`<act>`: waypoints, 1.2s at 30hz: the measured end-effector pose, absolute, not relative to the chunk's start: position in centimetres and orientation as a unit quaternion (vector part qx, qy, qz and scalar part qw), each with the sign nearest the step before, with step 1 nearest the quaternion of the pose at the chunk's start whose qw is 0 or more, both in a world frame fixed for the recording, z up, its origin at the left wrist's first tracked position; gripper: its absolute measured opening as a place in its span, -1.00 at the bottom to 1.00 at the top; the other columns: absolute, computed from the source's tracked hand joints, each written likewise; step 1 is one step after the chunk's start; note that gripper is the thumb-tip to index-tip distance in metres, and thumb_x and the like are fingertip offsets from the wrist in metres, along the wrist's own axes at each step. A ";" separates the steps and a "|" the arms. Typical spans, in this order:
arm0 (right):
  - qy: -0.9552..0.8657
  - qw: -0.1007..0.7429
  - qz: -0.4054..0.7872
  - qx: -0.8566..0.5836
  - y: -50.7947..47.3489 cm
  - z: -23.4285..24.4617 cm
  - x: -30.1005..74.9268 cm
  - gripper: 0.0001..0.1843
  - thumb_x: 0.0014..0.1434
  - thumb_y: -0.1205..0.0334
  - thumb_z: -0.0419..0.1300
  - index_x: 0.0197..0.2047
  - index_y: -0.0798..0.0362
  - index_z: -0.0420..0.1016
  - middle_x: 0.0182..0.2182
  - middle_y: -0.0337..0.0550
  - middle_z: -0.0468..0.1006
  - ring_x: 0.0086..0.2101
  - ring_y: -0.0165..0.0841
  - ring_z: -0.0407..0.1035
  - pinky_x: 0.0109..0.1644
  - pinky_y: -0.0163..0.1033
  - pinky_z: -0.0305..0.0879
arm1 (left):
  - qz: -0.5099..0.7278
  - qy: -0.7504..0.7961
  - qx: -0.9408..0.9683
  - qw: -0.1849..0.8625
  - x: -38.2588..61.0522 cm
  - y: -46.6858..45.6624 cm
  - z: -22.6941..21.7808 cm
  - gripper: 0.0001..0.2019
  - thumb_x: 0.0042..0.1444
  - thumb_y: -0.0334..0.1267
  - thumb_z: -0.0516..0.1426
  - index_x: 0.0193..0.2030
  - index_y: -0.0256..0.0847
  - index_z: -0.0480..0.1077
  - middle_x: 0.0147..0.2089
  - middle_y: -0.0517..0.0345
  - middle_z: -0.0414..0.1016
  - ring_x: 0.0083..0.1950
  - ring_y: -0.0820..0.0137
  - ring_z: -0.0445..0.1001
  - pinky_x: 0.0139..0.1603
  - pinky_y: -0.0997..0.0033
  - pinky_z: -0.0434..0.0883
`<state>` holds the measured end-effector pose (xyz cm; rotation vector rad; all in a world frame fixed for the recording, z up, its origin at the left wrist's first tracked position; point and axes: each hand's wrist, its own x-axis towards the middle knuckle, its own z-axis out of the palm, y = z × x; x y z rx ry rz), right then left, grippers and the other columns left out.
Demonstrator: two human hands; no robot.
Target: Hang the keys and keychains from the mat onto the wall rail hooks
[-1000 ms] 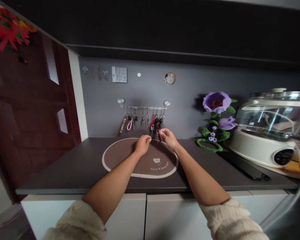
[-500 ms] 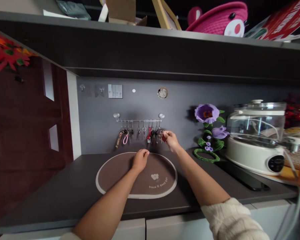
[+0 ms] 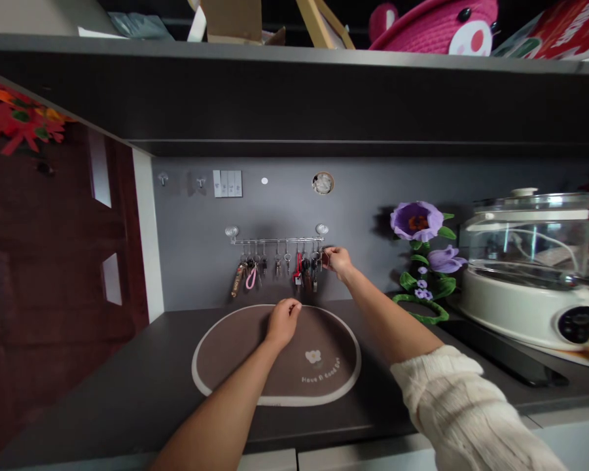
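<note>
A clear hook rail on the grey wall carries several sets of keys. At its right end my right hand pinches a key ring close to the last hook; the fingers partly cover it, so I cannot tell whether it is on the hook. Beside it hang dark keys and a bunch with a red strap. Further left are a pink loop strap and a patterned strap. My left hand is loosely closed above the brown mat, with nothing visible in it.
A shelf overhangs the counter. To the right stand purple artificial flowers with a green ring base, a white appliance with a clear top and a black phone-like slab. A dark red door is at the left.
My right hand has risen toward the rail's right end with the key ring; the red tag seen at its fingers no longer shows. My left hand stays closed over the mat. The view has shifted slightly.
</note>
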<state>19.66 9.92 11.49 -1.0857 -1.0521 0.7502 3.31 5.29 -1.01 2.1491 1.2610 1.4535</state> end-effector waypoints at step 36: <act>-0.733 0.572 0.236 -0.282 -4.5 6.2 14.6 -0.04 0.02 0.13 0.12 0.25 -0.03 -0.53 -0.55 -0.36 0.25 -0.53 -0.47 0.14 -0.34 -0.29 0.21 | 0.575 0.278 0.728 0.248 -2.9 -4.4 4.4 -0.05 -0.12 -0.35 0.16 0.26 -0.07 -0.45 -0.45 0.33 0.27 -0.44 0.57 0.26 -0.30 0.51 0.25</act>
